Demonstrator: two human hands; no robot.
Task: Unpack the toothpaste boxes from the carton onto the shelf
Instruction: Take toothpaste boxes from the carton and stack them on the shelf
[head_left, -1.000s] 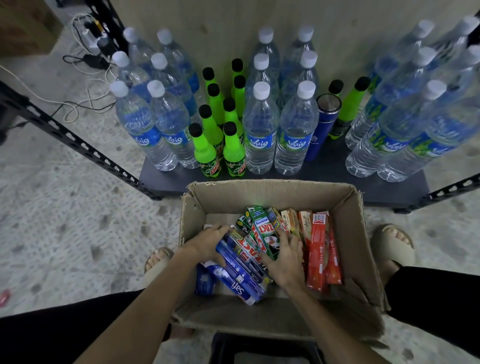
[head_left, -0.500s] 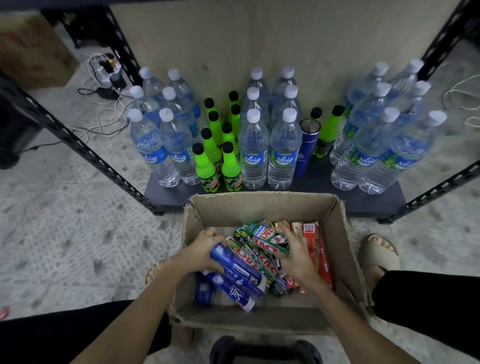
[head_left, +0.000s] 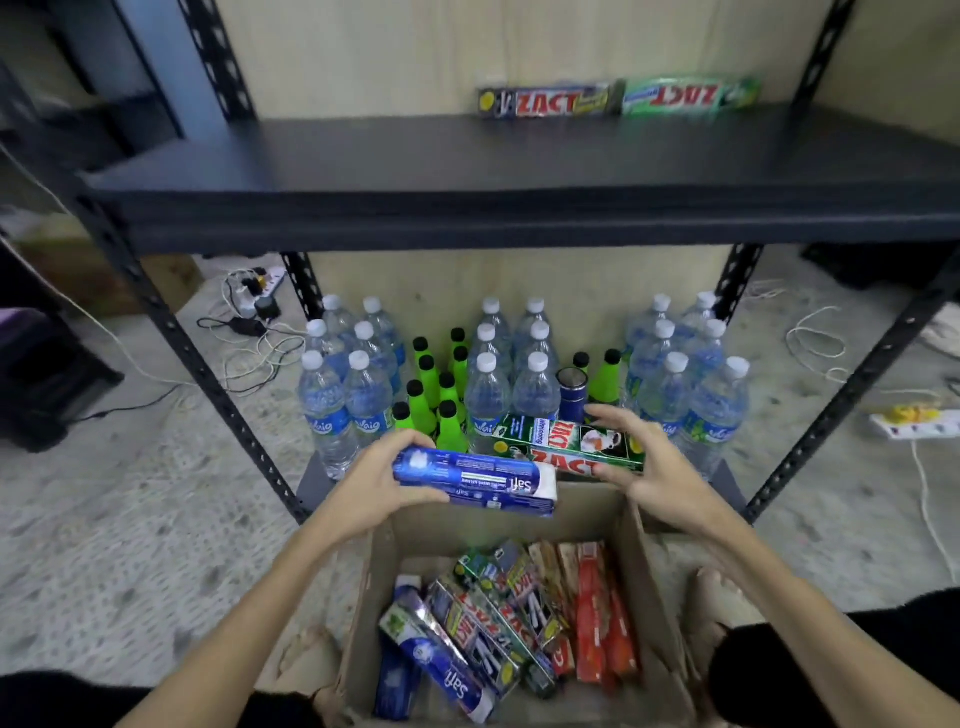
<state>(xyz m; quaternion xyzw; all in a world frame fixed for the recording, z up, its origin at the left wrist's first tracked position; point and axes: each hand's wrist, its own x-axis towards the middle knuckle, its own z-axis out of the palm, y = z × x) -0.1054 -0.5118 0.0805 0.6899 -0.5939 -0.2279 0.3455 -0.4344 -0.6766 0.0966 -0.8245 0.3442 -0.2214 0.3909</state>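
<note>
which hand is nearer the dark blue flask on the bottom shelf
Right. The right hand, holding green Zact boxes, sits just in front of the blue flask. The left hand, holding the blue Safi box, is further off to the flask's left.

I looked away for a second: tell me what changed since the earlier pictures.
Both hands rose out of the carton. The left hand now holds a blue box it gripped inside; the right hand lifted the green boxes. The view tilted up, showing two boxes on the upper shelf. The bottles stayed put.
</note>
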